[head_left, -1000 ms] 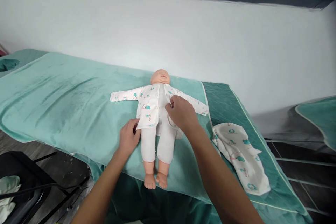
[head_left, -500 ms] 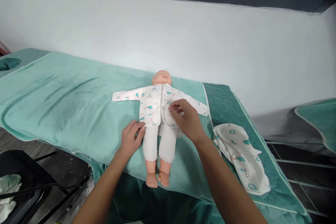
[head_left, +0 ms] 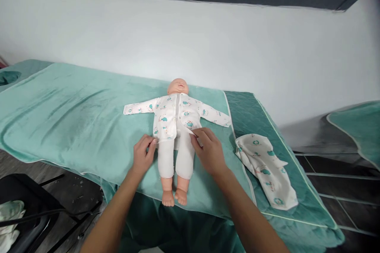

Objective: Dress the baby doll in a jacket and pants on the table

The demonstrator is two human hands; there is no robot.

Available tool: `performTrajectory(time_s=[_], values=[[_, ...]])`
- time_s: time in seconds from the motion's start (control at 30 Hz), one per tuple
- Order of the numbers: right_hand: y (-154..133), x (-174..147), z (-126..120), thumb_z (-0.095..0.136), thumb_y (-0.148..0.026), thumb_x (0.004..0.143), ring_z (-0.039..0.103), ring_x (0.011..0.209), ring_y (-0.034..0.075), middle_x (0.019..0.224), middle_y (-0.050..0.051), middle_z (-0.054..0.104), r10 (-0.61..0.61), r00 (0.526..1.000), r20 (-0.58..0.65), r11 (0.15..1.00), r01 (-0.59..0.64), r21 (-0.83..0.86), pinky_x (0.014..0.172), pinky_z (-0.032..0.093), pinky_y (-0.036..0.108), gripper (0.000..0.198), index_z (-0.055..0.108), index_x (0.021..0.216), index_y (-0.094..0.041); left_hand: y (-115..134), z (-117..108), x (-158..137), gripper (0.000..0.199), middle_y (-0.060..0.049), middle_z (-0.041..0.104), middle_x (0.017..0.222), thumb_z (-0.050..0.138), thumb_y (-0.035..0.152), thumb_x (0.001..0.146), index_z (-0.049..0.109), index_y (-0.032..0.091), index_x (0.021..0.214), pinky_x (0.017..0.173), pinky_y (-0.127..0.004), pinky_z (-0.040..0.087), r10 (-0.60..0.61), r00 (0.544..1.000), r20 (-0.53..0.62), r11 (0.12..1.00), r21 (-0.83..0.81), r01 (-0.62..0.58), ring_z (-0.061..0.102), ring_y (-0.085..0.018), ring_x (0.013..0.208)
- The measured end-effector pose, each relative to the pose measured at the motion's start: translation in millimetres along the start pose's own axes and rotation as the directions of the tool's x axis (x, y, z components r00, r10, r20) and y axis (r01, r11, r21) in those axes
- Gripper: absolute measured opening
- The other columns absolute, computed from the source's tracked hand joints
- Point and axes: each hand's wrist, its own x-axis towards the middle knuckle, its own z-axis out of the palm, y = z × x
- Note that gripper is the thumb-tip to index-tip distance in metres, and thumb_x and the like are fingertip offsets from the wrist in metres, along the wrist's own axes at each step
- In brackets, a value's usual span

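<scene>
A baby doll (head_left: 178,86) lies on its back, head toward the wall and bare feet toward me. It wears a white long-sleeved baby jacket (head_left: 164,116) with a teal and red print, its front edges side by side at the chest. My left hand (head_left: 144,154) pinches the jacket's lower corner at the image left. With thumb and fingers my right hand (head_left: 209,150) grips the hem of the other front panel, which is folded up there. White cloth leggings (head_left: 184,158) cover the doll's legs down to the shins.
Printed baby trousers (head_left: 268,174) lie right of the doll on a dark teal quilted cover (head_left: 246,106). A light green blanket (head_left: 74,106) spreads under the doll. A black chair (head_left: 29,193) with cloth on it stands lower left. The white wall (head_left: 190,39) rises behind.
My right hand has come down from the jacket's middle to its lower hem and now holds that edge. My left hand stays at the other corner. The view has shifted slightly.
</scene>
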Motion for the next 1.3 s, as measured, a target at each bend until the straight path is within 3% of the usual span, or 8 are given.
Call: performTrajectory(time_s=[0.27,0.47,0.63,0.77,0.87,1.03,1.17,1.3], values=[[-10,-4,-9,0.056,-0.020,0.099,0.062,0.088,0.021,0.093,0.006,0.066,-0.094,0.978,0.186,0.983,0.062,0.173,0.080,0.052,0.039,0.006,0.061,0.097,-0.022,1,1,4,0.019,0.000,0.060,0.080,0.052,0.031,0.100,0.064,0.019,0.092,0.069,-0.027,0.042,-0.152,0.988,-0.002,0.988,-0.007,0.152,0.055,-0.013,0.072],[11,-21,-11,0.058,-0.018,0.097,0.064,0.102,0.022,0.108,0.008,0.066,0.119,0.992,-0.028,0.946,-0.105,0.307,0.089,0.054,0.041,0.013,0.063,0.108,-0.024,-1,3,9,0.022,-0.001,0.064,0.088,0.052,0.038,0.099,0.064,0.020,0.095,0.072,-0.028,0.046,-0.273,0.961,-0.046,0.962,-0.012,0.273,0.058,-0.014,0.079],[12,-16,-8,0.060,-0.025,0.097,0.055,0.128,0.027,0.137,0.011,0.059,0.056,0.998,0.027,0.972,-0.061,0.228,0.107,0.048,0.051,0.031,0.057,0.128,-0.026,-4,4,13,0.022,-0.007,0.063,0.112,0.057,0.035,0.098,0.064,0.022,0.113,0.084,-0.032,0.051,-0.146,0.988,-0.041,0.989,0.001,0.146,0.060,-0.019,0.106],[-2,-9,1,0.060,-0.026,0.096,0.047,0.138,0.030,0.145,0.012,0.054,-0.080,0.987,0.139,0.989,0.061,0.135,0.113,0.044,0.055,0.038,0.055,0.133,-0.024,-3,4,9,0.035,-0.012,0.055,0.131,0.060,0.033,0.096,0.061,0.024,0.129,0.100,-0.042,0.050,0.040,0.999,0.022,0.995,0.085,-0.042,0.055,-0.023,0.123],[-11,-5,8,0.059,-0.025,0.096,0.045,0.140,0.031,0.147,0.012,0.054,-0.091,0.985,0.148,0.995,0.083,0.058,0.114,0.042,0.056,0.038,0.056,0.134,-0.023,-1,3,6,0.035,-0.013,0.053,0.137,0.060,0.031,0.096,0.062,0.025,0.130,0.100,-0.044,0.051,0.123,0.988,0.093,0.983,0.122,-0.134,0.053,-0.025,0.125],[-19,8,15,0.054,-0.019,0.097,0.045,0.140,0.030,0.150,0.011,0.053,-0.118,0.979,0.164,0.990,0.129,-0.062,0.118,0.034,0.058,0.034,0.061,0.130,-0.024,0,2,6,0.034,-0.013,0.053,0.137,0.058,0.029,0.096,0.065,0.027,0.130,0.102,-0.046,0.049,0.133,0.984,0.118,0.978,0.147,-0.150,0.053,-0.025,0.125],[-21,18,18,0.052,-0.013,0.096,0.048,0.136,0.028,0.143,0.008,0.060,-0.157,0.980,0.125,0.983,0.167,-0.077,0.118,0.034,0.056,0.023,0.068,0.109,-0.023,0,2,6,0.033,-0.013,0.054,0.136,0.057,0.029,0.097,0.065,0.026,0.129,0.101,-0.044,0.051,0.127,0.986,0.107,0.982,0.128,-0.140,0.054,-0.025,0.124],[-15,16,19,0.055,-0.012,0.093,0.053,0.130,0.026,0.134,0.006,0.066,-0.212,0.976,0.054,0.976,0.214,-0.038,0.117,0.036,0.054,0.017,0.067,0.097,-0.023,-1,1,7,0.031,-0.012,0.058,0.131,0.052,0.031,0.099,0.063,0.023,0.128,0.104,-0.044,0.050,0.060,0.998,0.015,0.996,0.065,-0.061,0.057,-0.023,0.122]])
